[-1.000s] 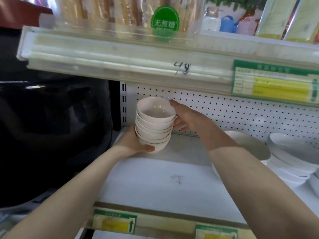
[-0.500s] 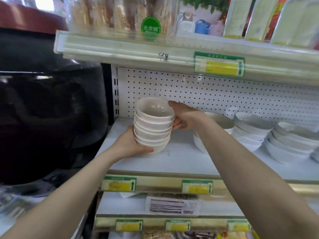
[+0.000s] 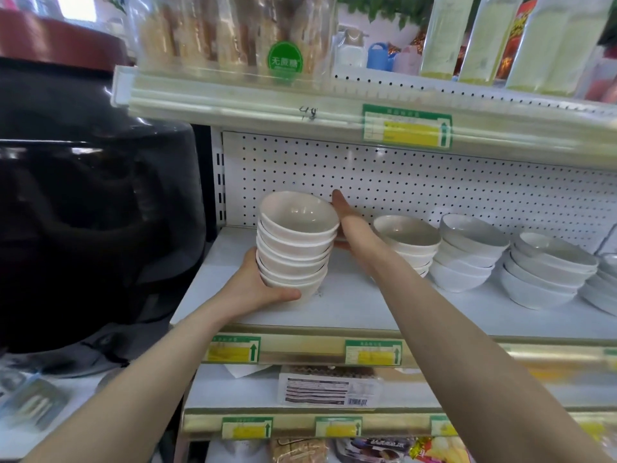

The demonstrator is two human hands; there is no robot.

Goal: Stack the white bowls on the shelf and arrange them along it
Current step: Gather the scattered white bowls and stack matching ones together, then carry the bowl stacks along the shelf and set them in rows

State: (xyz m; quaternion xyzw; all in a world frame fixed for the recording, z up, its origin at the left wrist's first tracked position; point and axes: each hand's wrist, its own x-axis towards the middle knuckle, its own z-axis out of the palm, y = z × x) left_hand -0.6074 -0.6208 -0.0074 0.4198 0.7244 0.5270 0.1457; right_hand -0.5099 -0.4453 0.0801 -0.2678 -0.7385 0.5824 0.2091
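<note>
Now a tall stack of small white ceramic bowls (image 3: 297,248) sits at the left end of the white metal shelf (image 3: 350,305), between both hands. The left hand (image 3: 260,289) cups the stack's lowest bowls, thumb curled across the front. The right hand (image 3: 347,222) lies flat against the stack's upper right side, one finger straight behind the top rim. Wider white bowl stacks (image 3: 467,259) stand right of the stack.

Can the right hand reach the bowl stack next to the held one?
Probably yes: the right hand presses against the held stack, and the neighbouring stack stands close on its right, nothing between.
</note>
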